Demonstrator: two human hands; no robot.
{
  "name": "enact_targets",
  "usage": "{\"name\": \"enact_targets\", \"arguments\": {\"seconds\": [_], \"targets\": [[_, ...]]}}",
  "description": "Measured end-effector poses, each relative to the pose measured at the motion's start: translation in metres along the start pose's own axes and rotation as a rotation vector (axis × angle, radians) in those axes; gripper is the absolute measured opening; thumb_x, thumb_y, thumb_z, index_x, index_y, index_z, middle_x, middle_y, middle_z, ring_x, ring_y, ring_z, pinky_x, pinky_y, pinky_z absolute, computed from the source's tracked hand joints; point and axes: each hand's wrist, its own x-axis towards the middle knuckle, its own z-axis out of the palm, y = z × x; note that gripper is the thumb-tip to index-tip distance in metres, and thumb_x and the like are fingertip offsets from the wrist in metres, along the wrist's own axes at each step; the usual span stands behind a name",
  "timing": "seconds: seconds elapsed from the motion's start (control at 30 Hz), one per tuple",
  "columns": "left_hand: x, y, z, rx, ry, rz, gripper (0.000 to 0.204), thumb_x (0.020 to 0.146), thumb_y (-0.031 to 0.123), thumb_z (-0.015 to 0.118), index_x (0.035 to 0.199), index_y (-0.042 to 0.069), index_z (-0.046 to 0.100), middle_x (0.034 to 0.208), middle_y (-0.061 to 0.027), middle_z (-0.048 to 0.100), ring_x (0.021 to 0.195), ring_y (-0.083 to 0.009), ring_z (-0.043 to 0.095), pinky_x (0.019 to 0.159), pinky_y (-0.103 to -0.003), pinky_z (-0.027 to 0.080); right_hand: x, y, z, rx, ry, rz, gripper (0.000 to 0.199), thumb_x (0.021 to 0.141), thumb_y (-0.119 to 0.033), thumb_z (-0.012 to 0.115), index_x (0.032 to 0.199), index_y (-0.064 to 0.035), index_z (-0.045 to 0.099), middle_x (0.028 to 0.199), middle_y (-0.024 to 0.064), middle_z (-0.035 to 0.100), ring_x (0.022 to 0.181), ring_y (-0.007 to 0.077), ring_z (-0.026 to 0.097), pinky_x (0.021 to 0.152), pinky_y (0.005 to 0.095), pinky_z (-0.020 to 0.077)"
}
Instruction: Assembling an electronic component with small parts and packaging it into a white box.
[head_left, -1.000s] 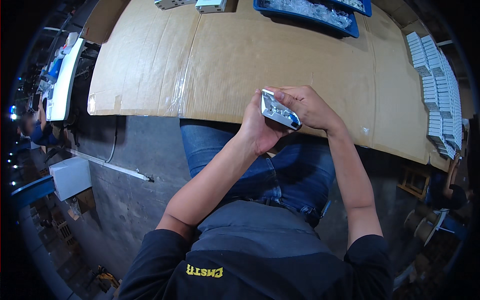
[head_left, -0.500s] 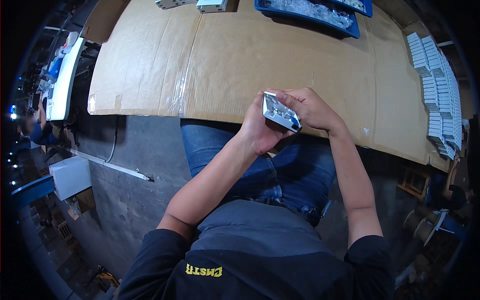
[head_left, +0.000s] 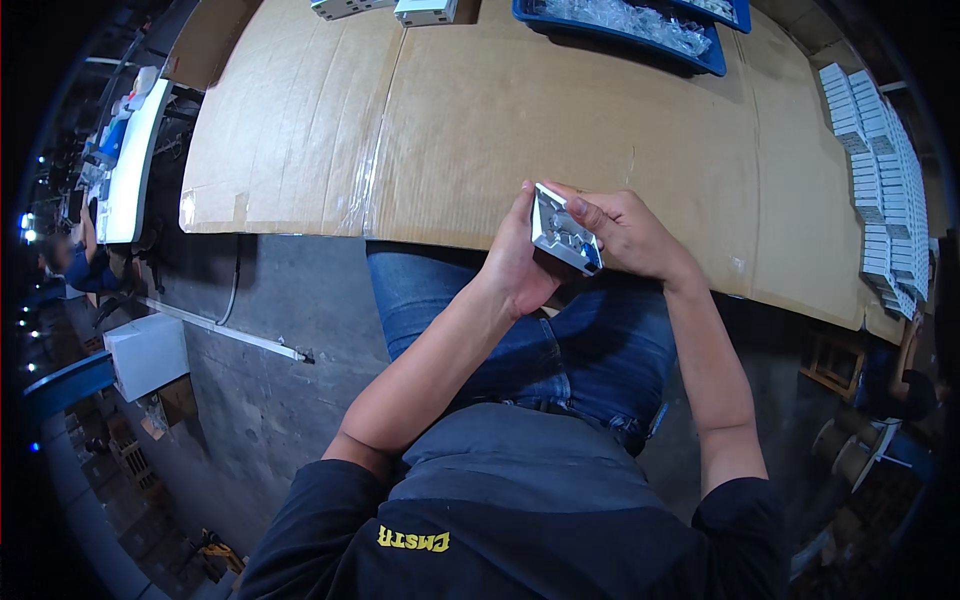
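Holding the small silvery flat part (head_left: pixel 563 230) in both hands' grip, left hand (head_left: pixel 520 265) and right hand (head_left: pixel 625 235), you have it just over the cardboard-covered table's (head_left: pixel 450 130) near edge; it seems mid-handling, not yet set down.

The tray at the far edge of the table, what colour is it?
The tray is blue and holds clear plastic-wrapped pieces; the head view shows it best.

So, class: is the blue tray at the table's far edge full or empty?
Not empty: the blue tray holds a heap of clear plastic pieces. How full, cannot tell.
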Motion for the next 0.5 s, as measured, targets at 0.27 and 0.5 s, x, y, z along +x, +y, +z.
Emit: {"name": "enact_targets", "arguments": {"seconds": [0.27,0.5], "targets": [[-0.004,0.002,0.002,-0.034,0.036,0.031,0.06,0.11,0.058,0.031,0.139,0.01,0.053,0.128,-0.0134,0.062,0.122,-0.029,0.062,0.109,-0.05,0.048,-0.006,0.008,0.017,-0.032,0.069,-0.116,0.062,0.106,-0.046,0.056,0.148,-0.001,0.054,0.139,0.0184,0.066,0.123,0.0214,0.063,0.105,0.0325,0.0476],[-0.007,0.005,0.004,0.058,0.126,0.04,0.06,0.11,0.059,0.032,0.137,0.01,0.054,0.121,-0.0125,0.064,0.114,-0.0269,0.066,0.101,-0.047,0.054,-0.011,0.012,0.024,-0.226,0.11,-0.22,0.069,0.102,-0.046,0.061,0.153,-0.003,0.047,0.158,0.0203,0.048,0.145,0.0337,0.048,0.118,0.0383,0.0388]]}}
